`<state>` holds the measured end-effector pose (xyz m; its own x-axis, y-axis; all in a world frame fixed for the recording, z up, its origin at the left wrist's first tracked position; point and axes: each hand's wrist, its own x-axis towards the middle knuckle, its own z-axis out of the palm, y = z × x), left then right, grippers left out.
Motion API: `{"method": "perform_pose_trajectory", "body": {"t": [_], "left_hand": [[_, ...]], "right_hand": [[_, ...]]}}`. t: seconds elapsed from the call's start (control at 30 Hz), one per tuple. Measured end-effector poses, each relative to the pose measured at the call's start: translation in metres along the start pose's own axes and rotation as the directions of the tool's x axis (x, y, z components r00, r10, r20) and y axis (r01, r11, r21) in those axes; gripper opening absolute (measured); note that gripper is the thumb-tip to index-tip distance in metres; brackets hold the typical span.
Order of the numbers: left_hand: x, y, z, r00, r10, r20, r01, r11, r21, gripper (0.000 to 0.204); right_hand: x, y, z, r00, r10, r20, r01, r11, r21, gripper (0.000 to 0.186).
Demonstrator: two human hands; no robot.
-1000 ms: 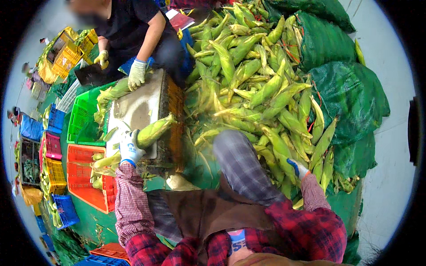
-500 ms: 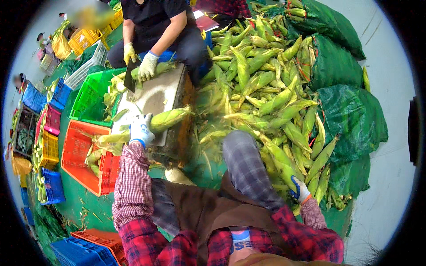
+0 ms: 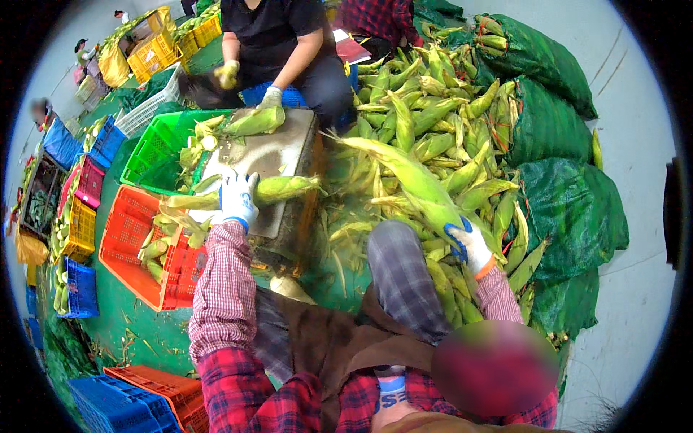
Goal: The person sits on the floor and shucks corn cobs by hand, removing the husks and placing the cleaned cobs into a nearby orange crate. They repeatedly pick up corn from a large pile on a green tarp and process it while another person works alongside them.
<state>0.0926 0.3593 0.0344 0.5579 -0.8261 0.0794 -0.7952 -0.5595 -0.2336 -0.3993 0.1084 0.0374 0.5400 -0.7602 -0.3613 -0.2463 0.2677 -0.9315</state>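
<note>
My left hand (image 3: 238, 200), in a white and blue glove, grips an ear of corn (image 3: 285, 189) in its green husk, lying across the pale work board (image 3: 278, 162). My right hand (image 3: 471, 244), gloved alike, is closed around the thick end of a large husked-on corn ear (image 3: 415, 180). That ear is raised over the corn pile (image 3: 440, 130), its pale tip pointing to the far left. Across the board, a co-worker's gloved hand (image 3: 271, 99) rests against another corn ear (image 3: 256, 121); their other hand (image 3: 227, 73) is blurred.
An orange-red crate (image 3: 130, 238) and a green crate (image 3: 148, 155) with corn pieces stand left of the board. Green sacks (image 3: 570, 202) line the pile's right side. Blue and orange crates (image 3: 123, 404) sit at lower left. More crates run along the far left.
My right hand has lifted the large corn ear up and away from the pile's near edge. My left hand stays on its ear. The co-worker's knife no longer shows, and their hands have moved apart.
</note>
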Motion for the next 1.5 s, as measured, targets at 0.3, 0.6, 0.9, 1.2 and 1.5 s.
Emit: {"method": "perform_pose_trajectory", "body": {"t": [0.3, 0.6, 0.9, 1.2, 1.5], "left_hand": [[0.006, 0.012, -0.041, 0.807, -0.113, -0.58, -0.004, 0.98, -0.197, 0.086], [-0.002, 0.07, -0.073, 0.835, 0.342, -0.431, -0.468, 0.853, -0.231, 0.089], [-0.001, -0.011, 0.021, 0.97, 0.169, -0.173, -0.206, 0.952, -0.228, 0.101], [-0.005, 0.016, -0.009, 0.987, 0.032, 0.156, -0.009, 0.989, -0.145, 0.102], [-0.006, 0.001, 0.023, 0.998, 0.061, -0.023, -0.064, 0.979, -0.195, 0.107]], "right_hand": [[0.052, -0.088, 0.11, 0.914, -0.275, 0.298, 0.36, 0.888, -0.285, 0.067], [0.074, -0.12, 0.186, 0.747, -0.159, 0.646, 0.498, 0.777, -0.385, 0.082], [0.107, 0.085, -0.057, 0.998, -0.002, -0.066, -0.059, 0.442, -0.895, 0.079], [0.019, 0.276, -0.1, 0.807, 0.532, -0.258, -0.41, 0.189, -0.893, 0.101], [-0.013, 0.308, -0.099, 0.897, 0.278, -0.342, -0.441, 0.536, -0.72, 0.113]]}}
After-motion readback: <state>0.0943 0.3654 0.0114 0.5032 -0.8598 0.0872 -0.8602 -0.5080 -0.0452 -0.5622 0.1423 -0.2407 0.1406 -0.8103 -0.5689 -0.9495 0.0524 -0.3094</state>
